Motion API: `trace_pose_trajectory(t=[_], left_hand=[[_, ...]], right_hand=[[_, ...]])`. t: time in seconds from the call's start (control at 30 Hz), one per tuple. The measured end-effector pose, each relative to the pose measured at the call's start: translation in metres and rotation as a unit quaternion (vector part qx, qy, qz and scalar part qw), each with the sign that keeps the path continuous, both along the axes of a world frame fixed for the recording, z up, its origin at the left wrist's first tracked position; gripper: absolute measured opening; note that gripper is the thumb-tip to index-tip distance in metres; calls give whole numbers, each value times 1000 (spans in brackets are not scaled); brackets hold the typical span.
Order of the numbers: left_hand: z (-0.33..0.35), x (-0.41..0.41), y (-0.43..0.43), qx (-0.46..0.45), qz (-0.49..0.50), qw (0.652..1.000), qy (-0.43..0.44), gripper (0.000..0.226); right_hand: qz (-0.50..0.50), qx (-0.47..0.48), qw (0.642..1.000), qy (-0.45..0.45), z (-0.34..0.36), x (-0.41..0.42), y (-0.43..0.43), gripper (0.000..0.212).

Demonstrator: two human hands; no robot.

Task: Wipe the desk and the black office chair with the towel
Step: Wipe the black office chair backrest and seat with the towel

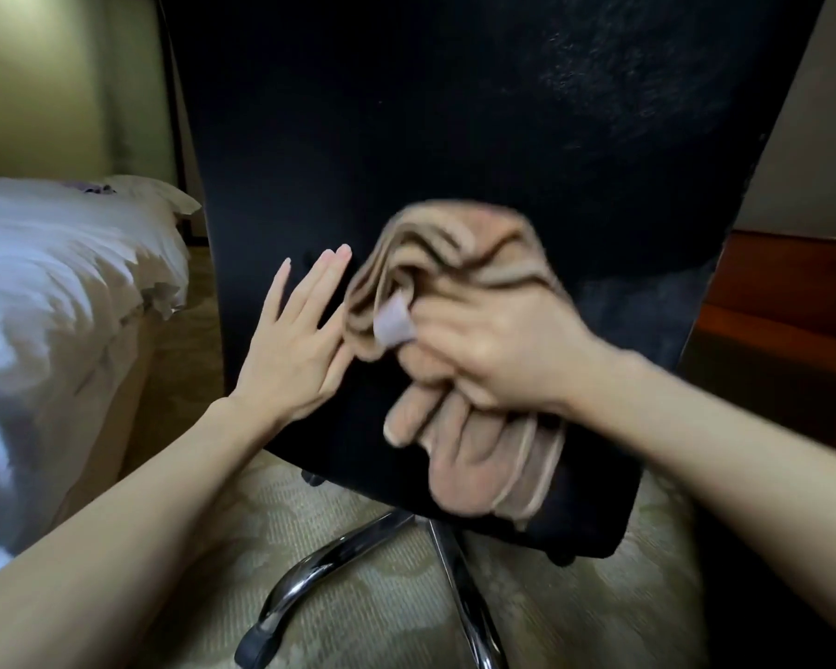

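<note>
Down closest to you, the chrome base (pixel 358 538) sits on the patterned carpet (pixel 310 504), with one black caster (pixel 257 644) showing at the end of a leg. Just above that, your right hand (pixel 493 350) is clenched around the bunched-up tan towel (pixel 454 248), which is right up against the lower back of the black chair (pixel 454 113). Part of the towel pokes up above your knuckles and the rest hangs below your fist. It's all a bit blurry, so can't tell how hard it's pressed on. Your left hand (pixel 293 350) is just left of the towel, released, fingers straight and flat on the chair's back, holding nothing. Further off on the left there's a bed (pixel 59 263) with rumpled white sheets. Off to the right, behind the chair, you can see a corner of the reddish wooden bench (pixel 783 282).
</note>
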State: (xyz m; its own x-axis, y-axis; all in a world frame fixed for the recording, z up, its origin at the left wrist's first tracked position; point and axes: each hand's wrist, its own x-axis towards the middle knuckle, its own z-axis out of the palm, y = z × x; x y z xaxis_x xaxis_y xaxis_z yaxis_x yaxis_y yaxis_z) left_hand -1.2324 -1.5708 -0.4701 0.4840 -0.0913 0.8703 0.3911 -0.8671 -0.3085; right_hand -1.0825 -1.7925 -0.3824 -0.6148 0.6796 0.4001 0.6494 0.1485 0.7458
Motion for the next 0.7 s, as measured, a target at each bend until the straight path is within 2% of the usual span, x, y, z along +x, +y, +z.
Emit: trace_pose_trajectory(t=[0.07,0.13,0.3,0.5,0.7], left_hand=[[-1,-1,1,-15,1,1000,1,57],[-2,-3,2,-31,8,999,6,59],[2,-10,7,-56,14,998,18,61],[2,-18,9,-75,21,997,30,59],[5,-26,11,-85,34,995,39,58]], right_hand=[[-35,25,999,-30,50,-3,-7,30],[-75,11,996,-54,86,-7,-13,41],[-107,-10,991,-73,105,-3,-17,54],[-91,-11,996,8,41,-8,1,49],[-125,-139,980,63,-92,-8,12,52]])
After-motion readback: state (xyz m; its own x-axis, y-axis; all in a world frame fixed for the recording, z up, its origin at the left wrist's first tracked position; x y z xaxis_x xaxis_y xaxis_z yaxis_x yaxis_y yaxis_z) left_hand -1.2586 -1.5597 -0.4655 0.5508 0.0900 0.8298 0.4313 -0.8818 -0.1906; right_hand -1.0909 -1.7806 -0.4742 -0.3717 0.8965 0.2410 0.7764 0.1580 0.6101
